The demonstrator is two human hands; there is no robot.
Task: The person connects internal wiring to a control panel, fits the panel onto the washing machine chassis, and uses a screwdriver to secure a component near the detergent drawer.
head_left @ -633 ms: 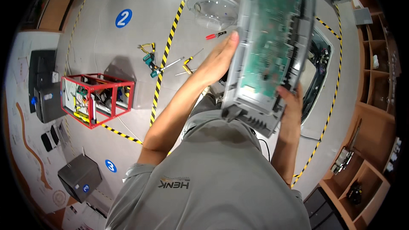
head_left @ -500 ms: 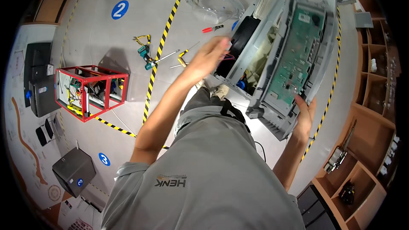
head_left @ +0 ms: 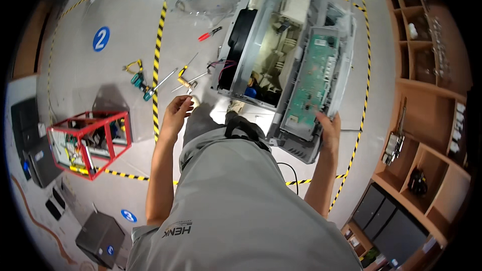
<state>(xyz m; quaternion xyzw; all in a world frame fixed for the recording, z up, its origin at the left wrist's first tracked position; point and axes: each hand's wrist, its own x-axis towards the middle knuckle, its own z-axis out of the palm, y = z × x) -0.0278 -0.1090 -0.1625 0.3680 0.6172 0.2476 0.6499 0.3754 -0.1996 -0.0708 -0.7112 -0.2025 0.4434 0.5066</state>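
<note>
An opened appliance casing (head_left: 244, 50) with grey metal walls stands in front of me. Along its right side lies a grey plastic control panel (head_left: 296, 146) with a green circuit board (head_left: 312, 80) set into it. My right hand (head_left: 329, 129) grips the panel's near right edge, thumb on top by the board; the other fingers are partly hidden. My left hand (head_left: 175, 114) is raised left of the casing, fingers loosely bent and apart, with nothing visible in it. Just beyond it on the floor are a yellow-handled screwdriver (head_left: 183, 78) and a teal power screwdriver (head_left: 141, 86).
A clear glass door bowl (head_left: 203, 6) and red-handled pliers (head_left: 209, 33) lie beyond the tools, with yellow pliers (head_left: 133, 65) further left. At left stands a red-framed tool box (head_left: 93, 140). Wooden shelving (head_left: 420, 115) runs along the right. Striped tape (head_left: 158, 45) marks the floor.
My left hand has drawn back from the casing toward me and to the left. The panel, tilted up before, now sits lower alongside the casing, with my right hand still on it. The view has shifted.
</note>
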